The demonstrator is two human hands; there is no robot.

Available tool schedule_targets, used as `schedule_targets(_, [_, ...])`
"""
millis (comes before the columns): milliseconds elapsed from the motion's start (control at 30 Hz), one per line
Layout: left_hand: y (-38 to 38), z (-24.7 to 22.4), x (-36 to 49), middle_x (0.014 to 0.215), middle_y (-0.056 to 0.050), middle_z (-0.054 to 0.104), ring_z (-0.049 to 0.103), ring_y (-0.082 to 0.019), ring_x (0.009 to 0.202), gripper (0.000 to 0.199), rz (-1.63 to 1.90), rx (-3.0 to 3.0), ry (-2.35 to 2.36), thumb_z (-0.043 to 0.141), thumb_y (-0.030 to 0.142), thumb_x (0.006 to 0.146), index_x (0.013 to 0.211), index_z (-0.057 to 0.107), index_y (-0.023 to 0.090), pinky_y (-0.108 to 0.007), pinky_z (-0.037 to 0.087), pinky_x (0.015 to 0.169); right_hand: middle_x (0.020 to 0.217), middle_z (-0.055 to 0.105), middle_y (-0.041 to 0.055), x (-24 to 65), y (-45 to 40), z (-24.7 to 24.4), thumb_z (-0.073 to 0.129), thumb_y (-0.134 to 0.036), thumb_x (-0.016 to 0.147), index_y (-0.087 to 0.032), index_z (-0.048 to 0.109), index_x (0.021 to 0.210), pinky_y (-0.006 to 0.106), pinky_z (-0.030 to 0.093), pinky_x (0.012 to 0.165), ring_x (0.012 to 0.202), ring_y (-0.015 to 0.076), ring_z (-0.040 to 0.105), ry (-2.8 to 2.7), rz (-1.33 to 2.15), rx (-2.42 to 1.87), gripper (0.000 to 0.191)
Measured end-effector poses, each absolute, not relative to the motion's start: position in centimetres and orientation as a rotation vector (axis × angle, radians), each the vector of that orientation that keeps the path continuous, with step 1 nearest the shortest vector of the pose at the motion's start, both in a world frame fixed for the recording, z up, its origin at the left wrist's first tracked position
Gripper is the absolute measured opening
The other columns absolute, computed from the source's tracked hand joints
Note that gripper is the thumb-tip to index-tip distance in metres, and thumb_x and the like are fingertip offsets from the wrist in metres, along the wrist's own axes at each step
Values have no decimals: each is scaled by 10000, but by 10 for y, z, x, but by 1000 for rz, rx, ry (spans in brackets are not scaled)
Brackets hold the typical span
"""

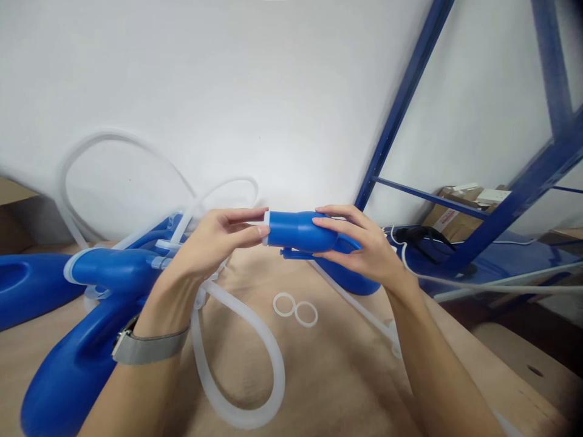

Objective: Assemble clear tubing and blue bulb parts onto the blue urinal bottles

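A blue plastic urinal bottle is held sideways above the table, its wide neck facing left. My right hand wraps its fingers over the neck from the right. At the mouth, my left hand pinches a white ring between thumb and fingers; the ring sits against the neck's rim. The bottle's body is partly hidden behind my right hand. Below, two thin white rings, one ring and another ring, lie side by side on the brown tabletop.
More blue bottles lie at the left, with a translucent hose looping beside them. Another hose arcs against the white wall. A blue metal rack stands right, holding a cardboard box and a white cable.
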State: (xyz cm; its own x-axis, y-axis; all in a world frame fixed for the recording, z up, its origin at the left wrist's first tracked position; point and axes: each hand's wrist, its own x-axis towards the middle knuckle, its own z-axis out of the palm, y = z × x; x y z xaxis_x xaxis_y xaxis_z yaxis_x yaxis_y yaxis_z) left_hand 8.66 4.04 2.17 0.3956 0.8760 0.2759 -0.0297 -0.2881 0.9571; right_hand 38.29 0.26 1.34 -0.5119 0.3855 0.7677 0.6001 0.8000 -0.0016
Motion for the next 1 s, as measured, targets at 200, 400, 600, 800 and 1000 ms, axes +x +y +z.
schedule_targets(200, [42, 25, 71, 1187, -83, 813, 701, -347, 1251, 571, 940, 1714, 753, 931, 432, 746, 1271, 779, 266, -487, 518, 1162, 1382, 658, 99, 378, -1, 10, 758, -311, 948, -364, 663, 1413, 455, 613, 1006, 1213, 285, 673, -2195, -382, -710, 477])
schedule_targets(400, [42, 26, 61, 1023, -94, 841, 775, -387, 1071, 710, 897, 1721, 804, 979, 425, 651, 1301, 767, 236, -530, 619, 1016, 1372, 667, 88, 372, -1, 8, 819, -397, 893, -399, 659, 1426, 484, 606, 1041, 1217, 298, 679, -2196, -241, -670, 557])
schedule_targets(600, [44, 27, 61, 1004, -99, 843, 774, -392, 1061, 695, 947, 1747, 867, 1002, 424, 589, 1223, 807, 213, -555, 580, 1064, 1520, 625, 67, 369, 0, 5, 824, -342, 894, -397, 554, 1526, 481, 580, 1101, 1308, 301, 663, -2199, -117, -644, 689])
schedule_targets(800, [43, 26, 64, 948, -109, 836, 788, -335, 924, 654, 881, 1685, 910, 967, 442, 639, 1220, 808, 187, -460, 651, 877, 1538, 615, 55, 369, 1, 3, 819, -337, 899, -374, 572, 1515, 467, 558, 1139, 1340, 288, 652, -2196, -113, -646, 664])
schedule_targets(1000, [43, 26, 65, 819, -90, 813, 779, -287, 791, 517, 850, 1652, 952, 954, 524, 631, 1017, 866, 192, -398, 681, 771, 1551, 600, 42, 369, -1, 5, 804, -343, 914, -371, 607, 1485, 480, 556, 1148, 1329, 293, 665, -2218, -89, -698, 605])
